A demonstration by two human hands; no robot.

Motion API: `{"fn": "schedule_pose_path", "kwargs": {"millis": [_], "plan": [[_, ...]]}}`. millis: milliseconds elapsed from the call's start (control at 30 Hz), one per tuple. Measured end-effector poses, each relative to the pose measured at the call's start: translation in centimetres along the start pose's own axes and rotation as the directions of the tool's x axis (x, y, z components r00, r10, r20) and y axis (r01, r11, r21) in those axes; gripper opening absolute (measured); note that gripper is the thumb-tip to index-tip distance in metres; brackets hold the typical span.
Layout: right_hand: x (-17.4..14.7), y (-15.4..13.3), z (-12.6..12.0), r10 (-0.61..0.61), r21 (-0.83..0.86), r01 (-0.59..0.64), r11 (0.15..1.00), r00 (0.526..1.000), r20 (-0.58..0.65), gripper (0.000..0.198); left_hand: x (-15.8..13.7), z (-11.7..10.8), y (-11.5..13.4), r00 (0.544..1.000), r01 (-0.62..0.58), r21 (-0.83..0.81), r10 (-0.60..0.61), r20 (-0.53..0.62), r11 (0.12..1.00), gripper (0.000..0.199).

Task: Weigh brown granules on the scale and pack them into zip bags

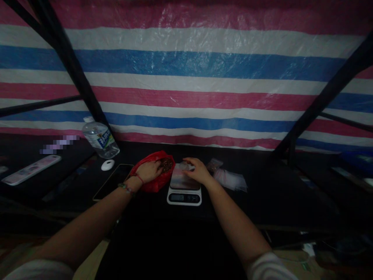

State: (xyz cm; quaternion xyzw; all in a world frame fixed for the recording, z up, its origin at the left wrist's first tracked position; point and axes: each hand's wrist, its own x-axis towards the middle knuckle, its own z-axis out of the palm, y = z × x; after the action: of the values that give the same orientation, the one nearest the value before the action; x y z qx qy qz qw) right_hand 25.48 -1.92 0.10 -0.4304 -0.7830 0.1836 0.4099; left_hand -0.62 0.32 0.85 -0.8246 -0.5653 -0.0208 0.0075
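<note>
My left hand (148, 171) reaches into a red plastic bag (154, 186). Its fingers are stretched over small brown pieces (167, 165), and the fingertips are partly hidden among them. On the steel plate of a white digital scale (184, 197) stands a small clear cup (184, 166). Thumb and fingers of my right hand (198, 170) close around the cup from the right. The figures on the scale's display are too dim to read.
Right of the scale lie clear plastic bags (230, 179), one with brown pieces inside. To the left are a dark tablet or phone (113, 182), a white oval object (107, 165), a water bottle (99, 138) and a long pale case (32, 170). Striped sheeting (198, 89) hangs behind.
</note>
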Motion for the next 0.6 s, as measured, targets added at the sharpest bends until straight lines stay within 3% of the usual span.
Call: {"fn": "schedule_pose_path", "kwargs": {"millis": [233,433,600], "plan": [[-0.2,0.0,0.1,-0.005,-0.023,0.005,1.0,1.0,0.01,0.045,0.3,-0.4,-0.3,0.999,-0.048,-0.021,0.048,-0.012,0.999,0.047],[0.4,-1.1,0.4,0.005,-0.039,-0.005,0.999,1.0,0.017,0.037,-0.5,-1.1,-0.4,0.99,-0.109,-0.122,0.098,-0.098,0.986,0.044],[3.4,-2.8,2.1,-0.089,-0.128,0.118,0.985,0.973,0.212,0.036,-1.2,-1.4,-1.2,0.978,-0.149,-0.277,0.1,-0.183,0.949,0.034]]}}
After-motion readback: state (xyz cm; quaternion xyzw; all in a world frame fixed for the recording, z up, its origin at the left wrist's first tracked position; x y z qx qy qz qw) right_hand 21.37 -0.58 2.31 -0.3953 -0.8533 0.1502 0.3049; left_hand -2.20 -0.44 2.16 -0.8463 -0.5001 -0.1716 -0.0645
